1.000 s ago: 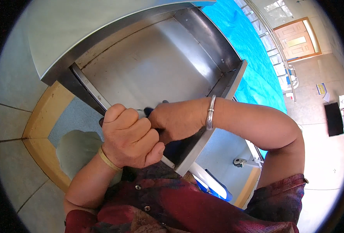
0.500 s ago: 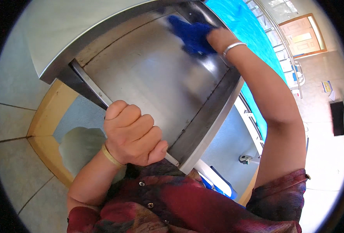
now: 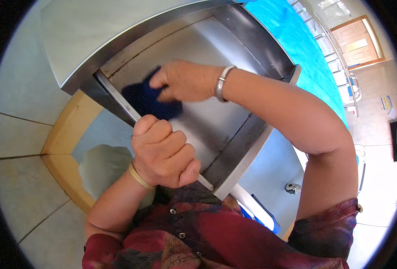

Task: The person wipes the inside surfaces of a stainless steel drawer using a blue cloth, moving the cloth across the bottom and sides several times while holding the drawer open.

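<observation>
A metal drawer (image 3: 207, 117) is pulled out before me, its bare inner floor shining. My left hand (image 3: 165, 152) is closed round the drawer's near left rim (image 3: 118, 99), knuckles up and a yellowish band at the wrist. Inside the drawer, my right hand (image 3: 187, 80) grips a dark blue cloth (image 3: 150, 99), which lies on the drawer floor close to that same rim. Its fingertips are somewhat blurred, and a silver bangle sits on the wrist. Part of the cloth is hidden under the fingers.
Beyond the drawer's right side is a bed with a bright blue cover (image 3: 315, 58) and metal rails. The pale cabinet top (image 3: 86, 40) overhangs the drawer at the far left. A caster wheel (image 3: 292, 188) stands on the floor at right, and a wooden door (image 3: 357, 42) shows far off.
My right hand has swept the blue cloth from the drawer's far right corner to its near left side. The left hand keeps its hold on the rim; the view has shifted slightly.
</observation>
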Demonstrator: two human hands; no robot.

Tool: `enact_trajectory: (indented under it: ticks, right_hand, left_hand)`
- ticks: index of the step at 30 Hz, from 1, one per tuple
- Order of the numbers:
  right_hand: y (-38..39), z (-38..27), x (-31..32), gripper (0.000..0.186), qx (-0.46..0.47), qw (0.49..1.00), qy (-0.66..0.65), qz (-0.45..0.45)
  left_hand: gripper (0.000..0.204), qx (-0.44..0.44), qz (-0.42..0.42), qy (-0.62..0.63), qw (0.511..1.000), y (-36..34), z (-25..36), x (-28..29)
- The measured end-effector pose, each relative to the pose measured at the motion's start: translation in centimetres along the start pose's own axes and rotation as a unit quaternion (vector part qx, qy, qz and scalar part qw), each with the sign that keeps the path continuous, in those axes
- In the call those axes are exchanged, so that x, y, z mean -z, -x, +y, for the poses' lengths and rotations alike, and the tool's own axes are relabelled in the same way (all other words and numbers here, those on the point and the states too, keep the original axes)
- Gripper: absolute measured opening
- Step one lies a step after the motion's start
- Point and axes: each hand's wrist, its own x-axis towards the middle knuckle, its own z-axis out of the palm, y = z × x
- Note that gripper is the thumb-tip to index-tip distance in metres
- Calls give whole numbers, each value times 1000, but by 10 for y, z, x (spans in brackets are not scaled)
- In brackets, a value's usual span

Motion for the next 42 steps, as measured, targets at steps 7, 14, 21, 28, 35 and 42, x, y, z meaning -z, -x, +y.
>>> enact_trajectory:
  ticks: [7, 14, 21, 28, 35, 42]
  right_hand:
    - [16, 97, 40, 11, -146, 866, 459, 136]
    - [53, 44, 19, 19, -353, 876, 305, -124]
    - [3, -13, -3, 15, -74, 980, 150, -105]
    - [-4, 11, 8, 17, 17, 962, 271, 13]
    - [4, 9, 25, 34, -213, 890, 401, 35]
    - [-20, 34, -20, 39, -81, 946, 269, 163]
  left_hand:
    - [29, 4, 3, 3, 1000, 0, 1, 3]
    - [26, 6, 18, 14, 1000, 2, 0, 4]
    - [24, 3, 18, 23, 1000, 0, -2, 7]
    - [25, 0, 3, 34, 999, 1, -3, 8]
    - [27, 11, -16, 22, 1000, 1, -1, 8]
    - [29, 5, -20, 13, 1000, -1, -1, 6]
